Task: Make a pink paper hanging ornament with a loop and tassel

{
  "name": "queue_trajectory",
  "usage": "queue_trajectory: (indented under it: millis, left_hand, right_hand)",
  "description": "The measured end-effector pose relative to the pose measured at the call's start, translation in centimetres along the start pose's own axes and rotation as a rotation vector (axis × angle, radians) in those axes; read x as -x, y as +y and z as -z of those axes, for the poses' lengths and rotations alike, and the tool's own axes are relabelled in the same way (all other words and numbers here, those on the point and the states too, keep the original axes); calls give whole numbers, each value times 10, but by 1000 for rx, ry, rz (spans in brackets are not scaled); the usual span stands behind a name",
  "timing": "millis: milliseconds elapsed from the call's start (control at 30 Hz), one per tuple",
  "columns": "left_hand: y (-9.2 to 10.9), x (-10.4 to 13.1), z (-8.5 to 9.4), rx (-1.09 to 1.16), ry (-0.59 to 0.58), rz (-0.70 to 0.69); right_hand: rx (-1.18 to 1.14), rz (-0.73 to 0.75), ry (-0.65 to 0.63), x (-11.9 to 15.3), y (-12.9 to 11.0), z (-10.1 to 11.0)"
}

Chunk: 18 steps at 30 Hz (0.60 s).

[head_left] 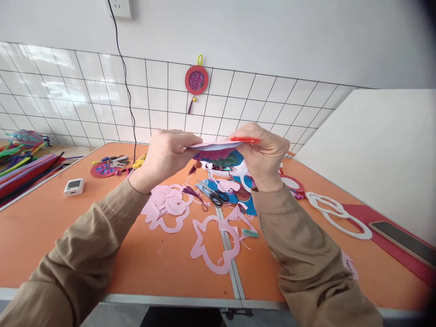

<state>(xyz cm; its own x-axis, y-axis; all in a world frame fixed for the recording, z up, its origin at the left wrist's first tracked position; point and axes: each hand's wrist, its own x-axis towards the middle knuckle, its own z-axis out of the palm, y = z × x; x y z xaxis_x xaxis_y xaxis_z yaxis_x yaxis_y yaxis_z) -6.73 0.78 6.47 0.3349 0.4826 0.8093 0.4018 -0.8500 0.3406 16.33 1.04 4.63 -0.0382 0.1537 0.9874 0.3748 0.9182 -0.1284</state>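
Observation:
Both hands hold a thin, layered piece of pink paper and patterned fabric (214,146) nearly edge-on in front of my eyes. My left hand (170,152) pinches its left edge between thumb and fingers. At the opposite edge, my right hand (264,154) grips the same piece, with a narrow red plastic object (245,140), perhaps a clip, lying along the fingers. Below are black-handled scissors (216,197), a purple tassel (192,192) and blue patterned fabric (247,194). Two pink paper frame cutouts lie nearer me, one flower-like (218,268). A green clip (250,233) rests beside it.
White paper rings (350,229) and a dark phone-like slab (405,238) lie at right. A small white device (74,186) and bundled coloured pipe cleaners (30,170) are at left. A red round ornament (196,80) hangs on the tiled wall; a black cable (124,72) runs down.

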Motion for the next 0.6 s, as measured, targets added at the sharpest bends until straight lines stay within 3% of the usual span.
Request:
queue_trajectory:
  millis: [100, 467, 600]
  left_hand:
    - [-2, 1, 1, -147, 42, -103]
    - [-14, 1, 2, -326, 46, -312]
    - [-15, 0, 2, -300, 28, -294]
  right_hand:
    - [48, 20, 26, 1, 1, -1]
    - [45, 50, 21, 3, -5, 2]
    - [59, 17, 16, 1, -8, 1]
